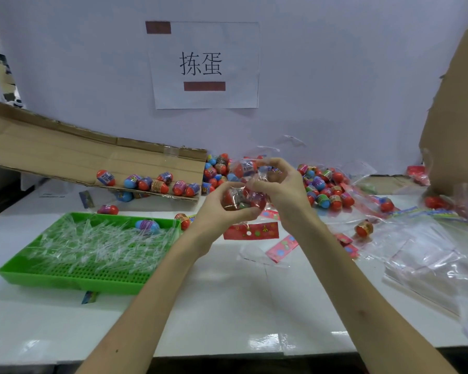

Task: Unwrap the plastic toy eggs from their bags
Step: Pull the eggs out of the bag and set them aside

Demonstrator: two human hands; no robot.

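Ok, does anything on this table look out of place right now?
Yes: one blue and purple egg lies in the green tray, which otherwise holds only clear plastic strips, so it looks stray there. Another loose egg sits alone among the empty bags on the right.

White paper sheet [204, 66] on the wall [335, 76], above the right hand [280, 184], reads "拣蛋". Labels on the eggs [160, 186] are too blurred to read.

White table [227, 306] holds green tray [65, 282], toy eggs [335, 202] (loose), clear bags [422, 255]
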